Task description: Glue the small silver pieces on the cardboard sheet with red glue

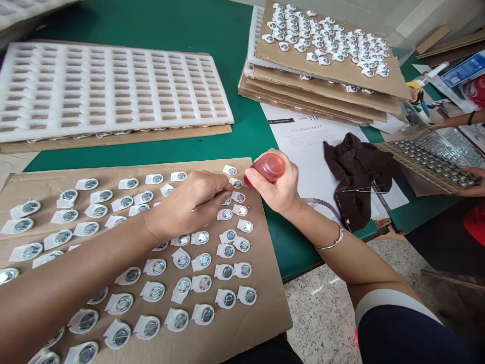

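Observation:
My left hand (193, 202) pinches a slim metal tool that looks like tweezers (210, 198), its tip beside the small parts near the far right corner of a cardboard sheet (265, 303). My right hand (278, 187) is wrapped round a translucent red squeeze bottle (270, 167), tilted with its base towards me. The bottle's nozzle is hidden by my fingers. Many round silver discs on white tabbed backings, such as this disc (204, 314), lie in rough rows on the cardboard. My left forearm covers part of the rows.
A white foam grid tray (113, 86) lies on cardboard at the back left of the green table (162, 23). Stacked cardboard sheets (314, 96) with more discs stand at the back right. Nearby are printed paper (291, 136), brown cloth (352, 177) and another person's hand (473, 182) holding a loaded board (435, 167).

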`<move>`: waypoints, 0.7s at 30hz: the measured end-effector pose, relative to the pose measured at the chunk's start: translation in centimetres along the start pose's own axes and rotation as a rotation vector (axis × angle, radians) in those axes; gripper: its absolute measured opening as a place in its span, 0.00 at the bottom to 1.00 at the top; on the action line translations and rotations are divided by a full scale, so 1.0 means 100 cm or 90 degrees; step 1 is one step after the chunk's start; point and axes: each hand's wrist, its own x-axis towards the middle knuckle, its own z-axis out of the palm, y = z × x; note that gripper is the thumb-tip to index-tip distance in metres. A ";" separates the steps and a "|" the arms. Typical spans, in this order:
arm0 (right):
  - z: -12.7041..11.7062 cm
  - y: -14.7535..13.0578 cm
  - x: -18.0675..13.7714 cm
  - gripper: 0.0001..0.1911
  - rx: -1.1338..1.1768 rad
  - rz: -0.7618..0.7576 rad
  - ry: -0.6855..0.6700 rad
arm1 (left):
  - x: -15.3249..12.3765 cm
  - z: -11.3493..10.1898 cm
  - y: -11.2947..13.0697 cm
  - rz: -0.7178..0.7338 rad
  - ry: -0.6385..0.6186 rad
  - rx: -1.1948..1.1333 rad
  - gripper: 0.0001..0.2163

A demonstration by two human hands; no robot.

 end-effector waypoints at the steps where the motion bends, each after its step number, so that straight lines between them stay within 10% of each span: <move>1: 0.000 0.000 0.000 0.12 0.000 0.001 -0.001 | 0.000 0.000 -0.001 -0.004 0.000 -0.004 0.08; 21: 0.001 0.000 0.000 0.12 -0.007 -0.016 0.003 | -0.001 -0.002 -0.004 -0.063 -0.011 -0.060 0.08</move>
